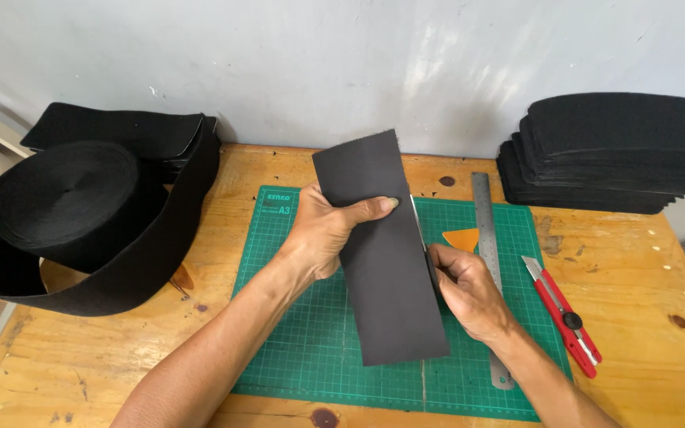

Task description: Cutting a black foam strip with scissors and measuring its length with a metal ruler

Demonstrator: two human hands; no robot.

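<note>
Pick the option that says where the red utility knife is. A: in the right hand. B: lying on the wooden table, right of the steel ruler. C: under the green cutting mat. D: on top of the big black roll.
B: the red utility knife lies on the bare wooden table, right of the steel ruler, with no hand on it.

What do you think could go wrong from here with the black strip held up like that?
The black strip is pinched only at its edges by the left hand and right hand, so it could slip or crease. The red utility knife beside the steel ruler lies near the right forearm and might get knocked.
</note>
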